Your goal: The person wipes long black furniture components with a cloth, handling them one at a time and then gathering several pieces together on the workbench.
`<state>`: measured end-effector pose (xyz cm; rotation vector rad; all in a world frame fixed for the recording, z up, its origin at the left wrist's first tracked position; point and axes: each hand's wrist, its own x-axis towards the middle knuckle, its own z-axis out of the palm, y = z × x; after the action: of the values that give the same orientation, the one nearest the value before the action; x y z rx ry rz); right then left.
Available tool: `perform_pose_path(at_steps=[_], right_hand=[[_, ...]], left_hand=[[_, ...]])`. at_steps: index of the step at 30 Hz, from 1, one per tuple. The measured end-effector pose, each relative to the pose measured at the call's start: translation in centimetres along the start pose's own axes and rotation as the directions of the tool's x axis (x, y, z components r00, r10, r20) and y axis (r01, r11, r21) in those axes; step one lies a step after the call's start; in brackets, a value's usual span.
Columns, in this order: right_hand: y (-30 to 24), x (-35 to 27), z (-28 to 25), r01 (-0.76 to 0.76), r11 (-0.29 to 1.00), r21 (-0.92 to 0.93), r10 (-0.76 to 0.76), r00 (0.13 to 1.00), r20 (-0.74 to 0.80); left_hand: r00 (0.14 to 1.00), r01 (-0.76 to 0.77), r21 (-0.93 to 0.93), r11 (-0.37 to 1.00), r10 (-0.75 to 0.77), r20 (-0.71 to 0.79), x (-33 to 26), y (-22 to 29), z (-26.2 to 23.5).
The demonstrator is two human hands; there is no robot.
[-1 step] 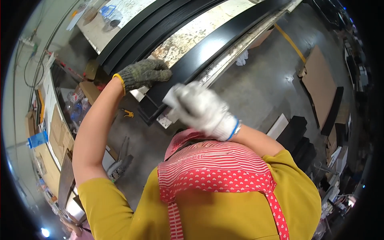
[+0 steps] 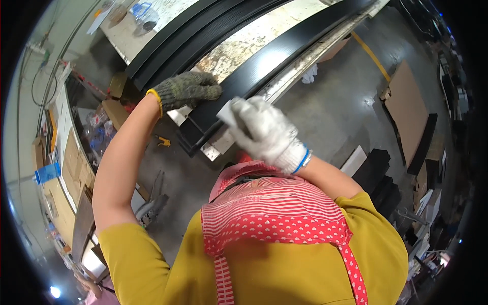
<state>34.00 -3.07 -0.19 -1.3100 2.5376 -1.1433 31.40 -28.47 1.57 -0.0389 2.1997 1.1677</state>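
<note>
A long black board (image 2: 264,61) with a faint grain lies along the near edge of the workbench. My left hand (image 2: 189,91), in a dark grey knitted glove with a yellow cuff, is closed over the board's left edge near its close end. My right hand (image 2: 267,133), in a white glove with a blue cuff, pinches a small flat pale piece (image 2: 226,113) against or just above the board's right edge. What that piece is made of cannot be made out. The near end of the board (image 2: 192,136) sticks out past the bench, toward me.
More black boards (image 2: 173,51) lie side by side across the stained workbench (image 2: 239,48). Clear plastic bottles (image 2: 145,19) stand at its far left. A yellow tool (image 2: 162,141) is below the bench end. Brown cardboard (image 2: 406,112) and black pieces (image 2: 373,170) are on the right.
My right hand has shifted slightly away from me and to the right, along the board's edge, with the pale piece. My left hand stays nearly in place on the board.
</note>
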Motion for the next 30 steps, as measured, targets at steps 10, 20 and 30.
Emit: perform_pose_path(at_steps=[10, 20, 30], right_hand=[[-1.4, 2.7, -3.2, 0.059, 0.982, 0.179, -0.117, 0.935, 0.335], [-0.4, 13.9, -3.4, 0.692, 0.707, 0.144, -0.663, 0.578, 0.476], [-1.4, 16.8, 0.6, 0.689, 0.686, 0.235, -0.621, 0.386, 0.682]], left_hand=[[0.822, -0.179, 0.462, 0.869, 0.390, -0.415, -3.5, -1.3, 0.5], [0.839, 0.111, 0.474, 0.873, 0.174, -0.516, -3.7, 5.2, 16.9], [0.884, 0.138, 0.256, 0.957, -0.002, -0.468, -4.4, 7.4, 16.0]])
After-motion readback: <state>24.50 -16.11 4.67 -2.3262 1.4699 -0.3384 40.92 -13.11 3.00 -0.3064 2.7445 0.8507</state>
